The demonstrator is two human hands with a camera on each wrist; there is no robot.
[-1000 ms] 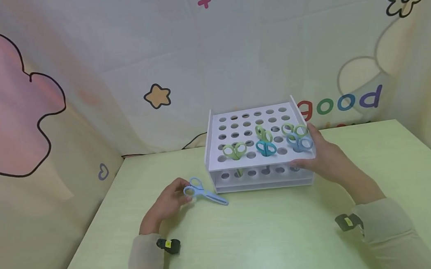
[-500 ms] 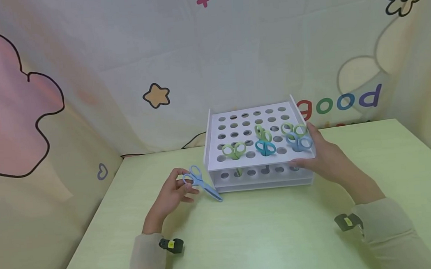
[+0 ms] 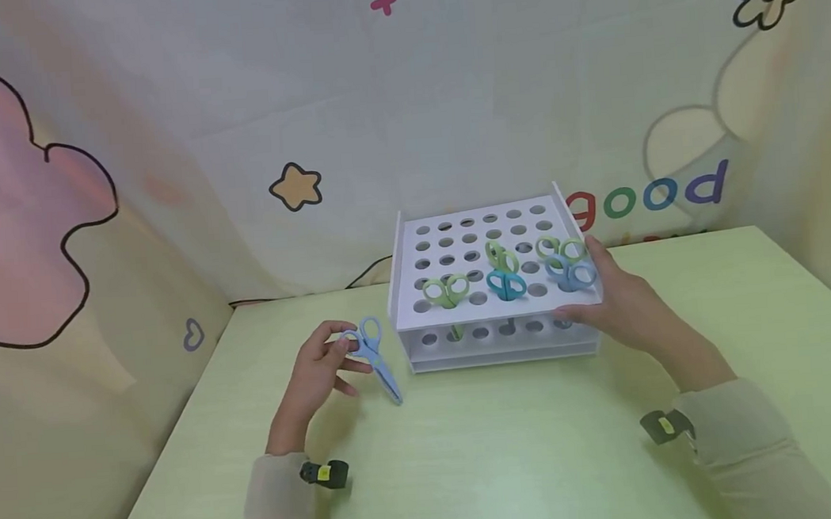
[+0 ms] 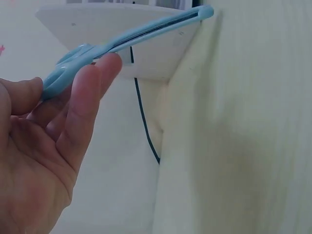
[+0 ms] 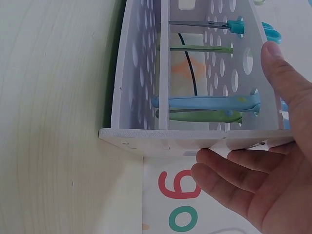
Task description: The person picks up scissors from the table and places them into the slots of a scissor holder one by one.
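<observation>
My left hand [image 3: 314, 377] pinches light-blue scissors [image 3: 381, 366] by the handle loops, left of the white rack [image 3: 493, 359]. In the left wrist view the scissors [image 4: 129, 41] have their blades together, the thumb and fingertips on the handle. The scissors hang tilted, tips pointing down and right. My right hand [image 3: 629, 310] grips the rack's front right corner, thumb on the front edge and fingers along the side. In the rack's holes stand green scissors [image 3: 448, 293], teal scissors [image 3: 506, 284] and light-blue scissors [image 3: 569, 272], with more green ones behind.
The rack has two perforated levels with rows of holes. It stands on a pale yellow-green table [image 3: 484, 446], near a patterned cloth backdrop [image 3: 350, 120]. A dark cable [image 3: 369, 270] runs along the table's back edge to the rack's left.
My left hand has raised the light-blue scissors and drawn them slightly left, their blades swinging from nearly flat to steeply downward. My right hand stays on the rack.
</observation>
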